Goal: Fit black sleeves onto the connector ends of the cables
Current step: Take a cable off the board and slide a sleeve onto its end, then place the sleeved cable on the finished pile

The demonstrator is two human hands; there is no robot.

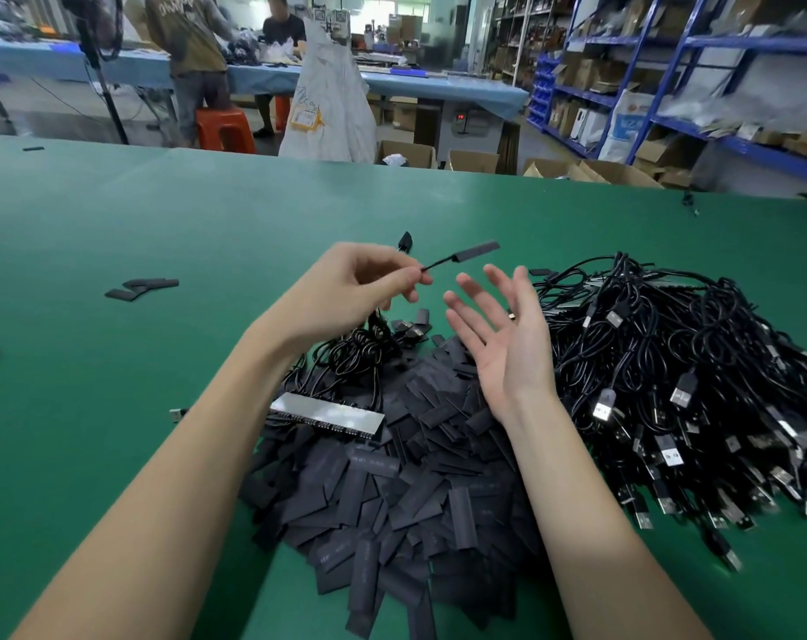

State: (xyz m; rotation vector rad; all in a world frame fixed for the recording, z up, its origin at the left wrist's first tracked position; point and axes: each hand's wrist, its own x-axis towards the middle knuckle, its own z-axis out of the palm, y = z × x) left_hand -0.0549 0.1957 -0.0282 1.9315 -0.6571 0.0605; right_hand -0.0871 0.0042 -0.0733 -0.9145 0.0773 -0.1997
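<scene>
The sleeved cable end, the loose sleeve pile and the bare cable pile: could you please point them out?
sleeved cable end [478, 252], head view, middle of the sleeve.
loose sleeve pile [406, 491], head view, pile centre.
bare cable pile [678, 362], head view, tangled middle.

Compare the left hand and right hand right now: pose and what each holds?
The left hand is pinched shut, fingers gripping a thin cable whose end wears a black sleeve; the right hand is open, palm up, holding nothing. The left hand is raised over bare green table; the right hand sits beside the cable pile. Both are bare.
</scene>
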